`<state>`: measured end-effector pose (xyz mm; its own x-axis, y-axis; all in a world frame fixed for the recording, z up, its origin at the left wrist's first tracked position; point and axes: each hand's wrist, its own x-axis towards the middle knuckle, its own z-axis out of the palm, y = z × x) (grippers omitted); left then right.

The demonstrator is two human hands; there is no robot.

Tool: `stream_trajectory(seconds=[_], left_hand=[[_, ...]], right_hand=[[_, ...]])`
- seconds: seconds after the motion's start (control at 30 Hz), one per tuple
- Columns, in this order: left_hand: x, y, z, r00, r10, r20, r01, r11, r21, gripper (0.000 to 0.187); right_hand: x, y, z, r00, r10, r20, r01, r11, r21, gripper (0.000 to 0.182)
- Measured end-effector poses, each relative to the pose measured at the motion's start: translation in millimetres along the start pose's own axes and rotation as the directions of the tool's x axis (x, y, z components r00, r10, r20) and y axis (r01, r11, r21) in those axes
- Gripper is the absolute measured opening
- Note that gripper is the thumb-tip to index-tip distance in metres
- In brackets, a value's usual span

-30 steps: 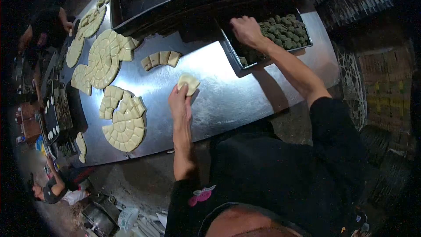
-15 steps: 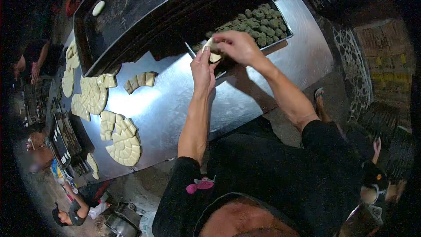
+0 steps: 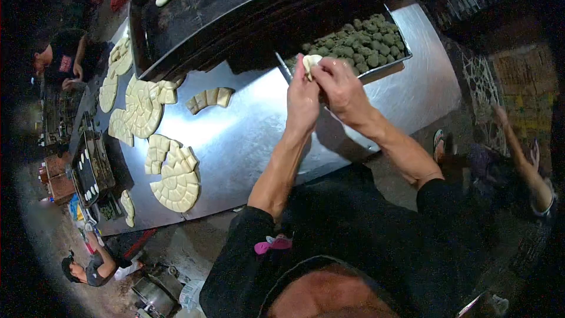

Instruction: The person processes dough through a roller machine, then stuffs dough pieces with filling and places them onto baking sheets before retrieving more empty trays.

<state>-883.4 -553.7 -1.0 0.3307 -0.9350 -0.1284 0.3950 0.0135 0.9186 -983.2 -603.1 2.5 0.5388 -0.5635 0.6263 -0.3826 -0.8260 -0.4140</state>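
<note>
My left hand [image 3: 303,103] holds a small piece of pale dough [image 3: 311,65] between thumb and fingers. My right hand [image 3: 343,91] pinches the other side of the same dough, its fingers curled against it. Both hands meet above the near left edge of a metal tray [image 3: 376,72] filled with dark green-grey balls [image 3: 359,41]. A short curved row of cut dough pieces [image 3: 209,99] lies to the left on the metal table [image 3: 253,118]. Larger cut dough rounds [image 3: 176,187] rest farther left.
A large dark tray [image 3: 218,0] with several flat pale ovals stands across the back. People are at the far left [image 3: 62,59], lower left [image 3: 88,268] and right [image 3: 521,165]. A metal pot [image 3: 154,297] sits below the table at lower left.
My right hand has come down and in, closing on the dough beside my left hand. The view has shifted, and a person's arms now show at the right.
</note>
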Motion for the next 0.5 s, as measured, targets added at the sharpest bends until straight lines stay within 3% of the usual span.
stream_trajectory(seconds=[0.03,0.1,0.13,0.17,0.2,0.23,0.3,0.33,0.37,0.4,0.43,0.47,0.5], left_hand=[[-11,-3,-18,0.997,0.048,0.058,-0.059,0.975,0.212,0.05],[-48,19,-28,0.992,0.116,-0.047,-0.103,0.97,0.219,0.043],[-60,32,-44,0.967,0.252,0.03,-0.247,0.909,0.334,0.038],[-57,9,-93,0.888,0.445,0.116,-0.42,0.683,0.597,0.035],[-53,18,-104,0.796,0.579,0.179,-0.542,0.548,0.637,0.035],[-53,35,-109,0.669,0.705,0.236,-0.662,0.42,0.621,0.038],[-56,62,-126,0.49,0.841,0.23,-0.781,0.305,0.545,0.046],[-68,71,-124,0.674,0.738,0.006,-0.592,0.535,0.602,0.049],[-79,78,-124,0.741,0.662,-0.111,-0.473,0.634,0.612,0.05],[-91,86,-124,0.79,0.569,-0.227,-0.347,0.721,0.599,0.052],[-95,90,-121,0.837,0.475,-0.271,-0.39,0.866,0.314,0.049],[-100,92,-124,0.885,0.372,-0.282,-0.387,0.922,0.001,0.047],[-106,90,-132,0.886,0.37,-0.28,-0.386,0.922,-0.002,0.047]], right_hand=[[6,-8,-3,1.0,-0.021,-0.017,0.021,1.0,-0.009,0.033],[22,-31,-17,0.999,-0.023,-0.031,0.026,0.995,0.096,0.023],[28,-49,-19,0.998,-0.039,-0.051,0.048,0.984,0.17,0.012],[31,-61,-13,0.996,-0.061,-0.061,0.076,0.958,0.277,0.013],[34,-74,-11,0.993,-0.12,-0.021,0.121,0.937,0.327,0.011],[39,-94,-10,0.993,-0.1,0.059,0.067,0.908,0.413,0.011],[45,-130,4,0.999,-0.029,0.035,0.002,0.803,0.596,0.014],[46,-144,7,0.999,-0.04,0.028,0.019,0.845,0.534,0.017],[44,-160,11,0.998,-0.046,-0.047,0.061,0.915,0.399,0.018],[45,-172,11,0.987,-0.068,-0.145,0.124,0.898,0.421,0.018],[47,-183,12,0.967,-0.091,-0.236,0.19,0.878,0.44,0.019],[41,-189,22,0.968,-0.093,-0.233,0.189,0.882,0.432,0.019],[31,-193,36,0.977,-0.114,-0.179,0.18,0.891,0.417,0.018]])
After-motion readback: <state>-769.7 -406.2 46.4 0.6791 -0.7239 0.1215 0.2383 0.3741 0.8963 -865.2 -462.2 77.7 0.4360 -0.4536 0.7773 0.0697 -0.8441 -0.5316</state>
